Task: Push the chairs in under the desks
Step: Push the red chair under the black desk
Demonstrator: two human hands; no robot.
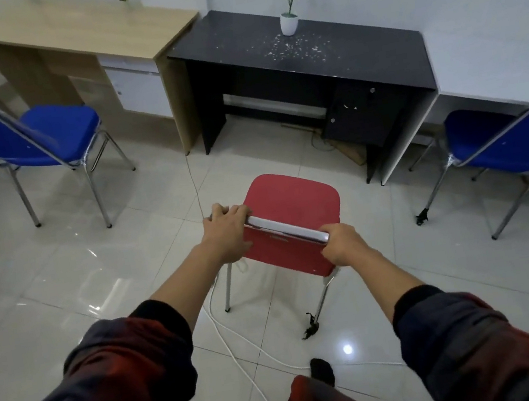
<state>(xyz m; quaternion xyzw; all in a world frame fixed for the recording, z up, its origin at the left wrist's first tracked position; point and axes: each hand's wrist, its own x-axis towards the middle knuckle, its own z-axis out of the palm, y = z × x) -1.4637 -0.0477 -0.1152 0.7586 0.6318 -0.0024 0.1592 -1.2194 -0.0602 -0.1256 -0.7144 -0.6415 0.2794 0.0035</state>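
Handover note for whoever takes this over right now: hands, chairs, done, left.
Left hand and right hand both grip the top rail of the red chair, one at each end.
Red chair stands on the tiled floor, short of the black desk, not yet under it.
Blue chair on the left sits out from the wooden desk; blue chair on the right is also out in the open.
Done: no chair is pushed in yet.
Left: push the red chair in, then both blue ones. A white cable runs on the floor by the red chair's legs.
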